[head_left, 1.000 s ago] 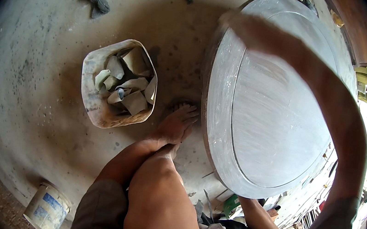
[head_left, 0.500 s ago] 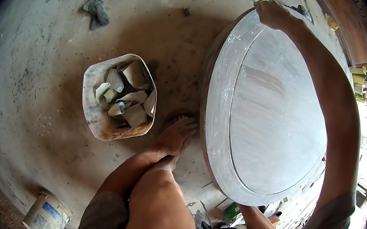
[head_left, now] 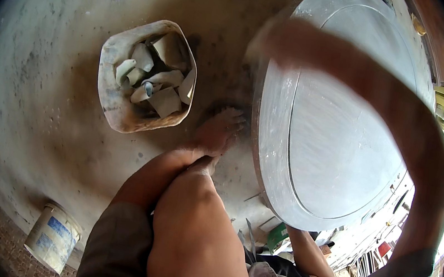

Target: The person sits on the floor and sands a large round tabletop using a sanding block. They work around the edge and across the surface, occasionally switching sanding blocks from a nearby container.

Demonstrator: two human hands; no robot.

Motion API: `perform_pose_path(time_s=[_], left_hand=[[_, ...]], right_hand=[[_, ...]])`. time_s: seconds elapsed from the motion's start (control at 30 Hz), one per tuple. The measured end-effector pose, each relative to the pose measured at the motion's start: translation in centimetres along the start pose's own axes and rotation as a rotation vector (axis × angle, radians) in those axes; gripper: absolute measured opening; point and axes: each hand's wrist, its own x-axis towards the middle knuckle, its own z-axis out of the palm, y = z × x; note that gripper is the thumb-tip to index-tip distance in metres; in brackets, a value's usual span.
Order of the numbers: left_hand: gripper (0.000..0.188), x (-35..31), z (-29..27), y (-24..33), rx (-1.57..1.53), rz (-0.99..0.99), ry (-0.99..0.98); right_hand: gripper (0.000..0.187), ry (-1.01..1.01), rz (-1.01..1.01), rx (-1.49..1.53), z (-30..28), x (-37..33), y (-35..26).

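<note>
stained floor (head_left: 45, 160), round grey panel (head_left: 344, 143) at right

the right hand (head_left: 288, 43) is at or over the panel's far left edge, too blurred to show whether it grips anything. if that edge is being rubbed, even, light pressure along the curve should serve best. the left hand (head_left: 215, 136) hangs low near the middle, its grip unclear. left of the panel, an open tub (head_left: 108, 95) holds curled, pale scraps (head_left: 166, 103); the near-left bucket's (head_left: 52, 236) contents are hidden.

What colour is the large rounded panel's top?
The panel is pale grey, with a dark curved line; the head view shows it best.
</note>
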Motion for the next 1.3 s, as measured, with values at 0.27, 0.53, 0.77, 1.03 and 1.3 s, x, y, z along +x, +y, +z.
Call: perform_pose_path(time_s=[0.27,0.53,0.77,1.03,1.3], left_hand=[[0.035,0.9,-0.7,0.6,-0.296,-0.171,-0.101],[0.041,0.3,0.0,-0.1,0.030,0.039,-0.051],[0.044,-2.0,2.3,-1.7,-0.362,-0.239,0.010],[0.046,-0.7,1.9,-1.2,0.081,-0.031,-0.078],[0.042,-0.5,1.1,-0.9,0.062,-0.041,-0.092]], right_hand=[[0.012,-0.242,-0.245,-0.178,5.6,-2.5,-13.7],[0.036,0.325,0.306,0.120,5.5,-2.6,21.4],[0.028,0.516,0.098,-0.110,3.6,-0.8,10.3],[0.037,0.379,0.080,0.052,4.6,-2.3,1.5],[0.015,0.259,-0.056,0.006,8.6,-4.2,-10.6]])
